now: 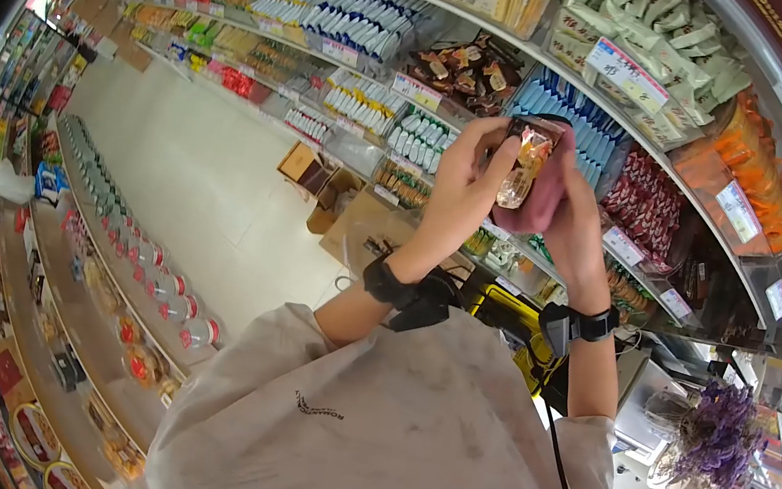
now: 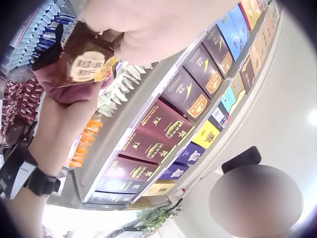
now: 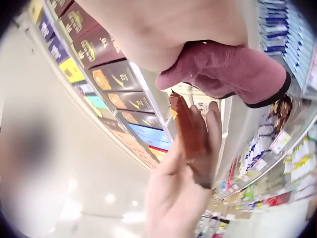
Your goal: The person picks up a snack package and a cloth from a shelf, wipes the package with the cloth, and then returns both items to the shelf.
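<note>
A brown-and-gold packet [image 1: 524, 168] is pinched by my left hand [image 1: 466, 180], fingers at one edge and thumb across its face. In the right wrist view the packet [image 3: 190, 134] appears edge-on in the left hand [image 3: 171, 198]. My right hand [image 1: 577, 230] grips a dusky pink cloth item [image 1: 548, 192] with a dark edge, just behind and beside the packet. The cloth [image 3: 242, 72] hangs from the right hand [image 3: 173, 29] in the right wrist view. In the left wrist view the packet [image 2: 86, 54] overlaps the cloth [image 2: 74, 93]; whether they touch is unclear.
Shelves of wrapped snacks in bins stand ahead, with price tags [image 1: 629, 73] along their edges. Dark boxes [image 2: 185, 89] line an upper shelf. Open cardboard boxes [image 1: 307, 166] sit on the floor by the shelf. Jars [image 1: 167, 285] stand on a left shelf; purple flowers [image 1: 723, 426] are at right.
</note>
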### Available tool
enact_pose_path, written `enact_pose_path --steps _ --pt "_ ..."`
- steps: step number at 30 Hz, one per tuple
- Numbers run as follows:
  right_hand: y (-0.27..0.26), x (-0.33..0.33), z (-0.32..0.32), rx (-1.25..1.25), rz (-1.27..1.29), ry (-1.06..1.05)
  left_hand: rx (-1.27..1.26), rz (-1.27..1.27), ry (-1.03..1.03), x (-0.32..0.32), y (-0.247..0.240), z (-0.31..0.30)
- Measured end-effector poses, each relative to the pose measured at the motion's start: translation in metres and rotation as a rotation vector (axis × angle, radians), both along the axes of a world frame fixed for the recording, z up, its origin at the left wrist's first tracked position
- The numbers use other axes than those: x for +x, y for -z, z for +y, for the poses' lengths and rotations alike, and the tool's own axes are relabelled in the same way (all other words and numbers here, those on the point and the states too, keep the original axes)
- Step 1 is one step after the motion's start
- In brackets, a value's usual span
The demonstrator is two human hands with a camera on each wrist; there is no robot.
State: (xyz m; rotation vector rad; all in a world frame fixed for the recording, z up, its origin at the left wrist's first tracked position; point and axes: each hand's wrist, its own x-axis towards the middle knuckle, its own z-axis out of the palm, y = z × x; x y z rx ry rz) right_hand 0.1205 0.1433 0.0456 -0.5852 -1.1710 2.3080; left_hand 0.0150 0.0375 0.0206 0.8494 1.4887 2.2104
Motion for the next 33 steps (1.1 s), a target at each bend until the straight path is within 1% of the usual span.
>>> enact_pose_path --steps 1,2,3,4,5,8,9,12,13,15,16,17,19,20,22,23,26,27,29,30,31,33 --pt "0.013 -0.001 0.000 0.117 0.007 -0.033 -0.005 0.006 -0.011 0.001 -0.006 -0.001" --pt "0.021 -0.002 -0.001 0.233 0.015 -0.066 -0.014 0.050 -0.036 -0.001 0.000 0.000" --pt "0.018 -0.003 -0.003 0.312 0.001 -0.035 -0.023 0.095 -0.058 -0.004 0.003 0.002" --pt "0.018 -0.004 -0.002 0.350 -0.011 -0.009 -0.030 0.144 -0.076 -0.006 0.004 0.002" --pt "0.019 -0.005 -0.001 0.389 -0.023 0.018 -0.001 0.108 -0.098 -0.005 0.003 0.002" --pt "0.021 -0.011 0.000 0.508 -0.027 0.151 -0.143 0.326 -0.119 -0.005 -0.004 -0.003" --pt "0.021 -0.012 0.001 0.549 -0.024 0.205 -0.111 0.411 -0.152 -0.002 -0.001 0.001" --pt "0.017 -0.008 0.003 0.607 -0.058 0.190 -0.139 0.626 -0.267 0.004 -0.005 0.004" --pt "0.015 -0.007 0.003 0.627 -0.087 0.188 -0.134 0.580 -0.280 0.004 -0.001 0.007" --pt "0.010 -0.003 -0.001 0.664 -0.143 0.179 -0.167 0.153 -0.008 0.000 -0.009 0.001" --pt "0.003 -0.006 -0.006 0.737 -0.091 0.186 -0.178 -0.058 0.128 -0.003 -0.012 0.000" --pt "-0.006 -0.010 -0.014 0.809 -0.037 0.197 -0.109 0.021 0.125 -0.008 -0.002 0.004" --pt "-0.007 -0.014 -0.011 0.958 0.065 0.214 -0.069 0.116 0.093 -0.008 0.010 0.009" --pt "-0.007 -0.016 -0.002 1.125 0.054 0.212 -0.045 0.163 0.080 -0.007 0.013 0.012" --pt "-0.008 -0.016 0.017 1.456 0.020 0.203 -0.169 0.017 0.299 -0.013 -0.003 0.001" --pt "-0.012 -0.016 0.022 1.509 0.017 0.191 -0.232 -0.058 0.404 -0.016 -0.009 -0.005" --pt "-0.012 -0.013 0.037 1.165 -0.103 0.044 -0.234 0.090 0.460 -0.026 -0.010 -0.005" --pt "0.001 -0.016 0.048 1.234 -0.050 0.151 -0.293 0.077 0.453 -0.026 -0.009 -0.004" --pt "0.017 -0.011 0.066 1.032 -0.169 0.200 -0.158 -0.120 0.458 -0.017 -0.024 -0.006" --pt "0.017 -0.009 0.071 0.932 -0.222 0.222 -0.087 -0.216 0.457 -0.014 -0.030 -0.005" --pt "0.016 -0.005 0.072 0.798 -0.169 0.226 -0.060 -0.166 0.376 -0.013 -0.027 0.000" --pt "0.005 -0.001 0.059 0.741 -0.146 0.111 -0.002 -0.067 0.205 -0.014 -0.014 0.010"
